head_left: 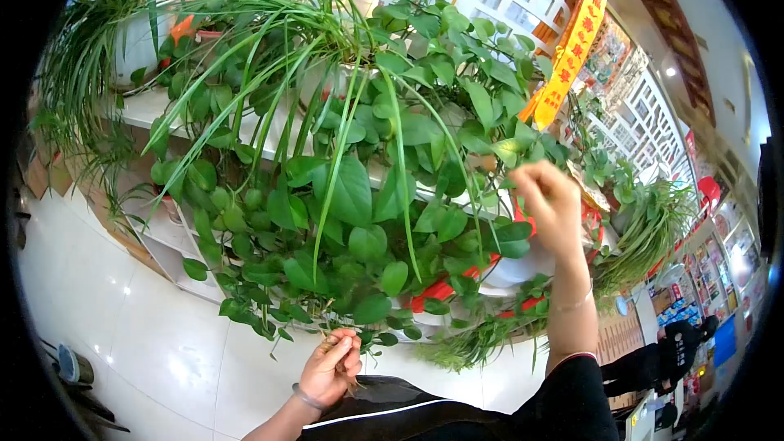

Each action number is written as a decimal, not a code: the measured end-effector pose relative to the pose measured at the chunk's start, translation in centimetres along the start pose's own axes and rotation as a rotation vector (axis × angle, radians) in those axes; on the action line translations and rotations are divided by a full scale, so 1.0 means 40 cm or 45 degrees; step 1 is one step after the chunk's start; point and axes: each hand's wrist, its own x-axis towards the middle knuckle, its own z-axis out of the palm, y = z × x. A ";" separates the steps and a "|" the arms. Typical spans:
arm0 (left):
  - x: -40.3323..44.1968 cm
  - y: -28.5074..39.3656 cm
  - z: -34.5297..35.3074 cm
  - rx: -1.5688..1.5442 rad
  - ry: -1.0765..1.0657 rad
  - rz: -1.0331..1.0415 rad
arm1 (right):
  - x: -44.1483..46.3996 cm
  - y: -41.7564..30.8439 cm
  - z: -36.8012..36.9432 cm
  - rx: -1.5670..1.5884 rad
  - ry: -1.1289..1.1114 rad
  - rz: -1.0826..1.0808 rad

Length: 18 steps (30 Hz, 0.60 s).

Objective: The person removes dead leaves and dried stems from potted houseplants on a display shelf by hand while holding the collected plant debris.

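Two hands curl: your left hand (330, 366) pinches dry-looking scraps (352, 382); what your right hand (549, 196) holds is unclear; hard tugging could tear the vines (367, 242).

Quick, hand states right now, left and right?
Left hand: closed, fingers pinched on what look like dry, brownish plant bits.
Right hand: fingers curled closed, by the leaves; can't tell if it holds anything.

Black short sleeve (563, 400), red-and-white cuff edging (576, 356), white piping (376, 413), left wristband (308, 397), thin right bracelet (574, 305)
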 end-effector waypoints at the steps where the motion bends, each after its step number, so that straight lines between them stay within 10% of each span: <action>1: 0.001 -0.001 0.004 0.024 -0.022 -0.017 | -0.029 -0.025 -0.001 0.020 -0.112 -0.097; 6: 0.009 -0.001 0.045 0.109 -0.203 -0.068 | -0.168 -0.136 0.056 0.272 -0.875 -0.278; 13: 0.008 -0.015 0.022 0.067 -0.370 -0.173 | -0.321 -0.112 0.243 0.002 -0.905 -0.841; 18: 0.006 0.001 0.011 0.072 0.048 -0.048 | -0.259 -0.138 0.211 0.026 -0.913 -0.824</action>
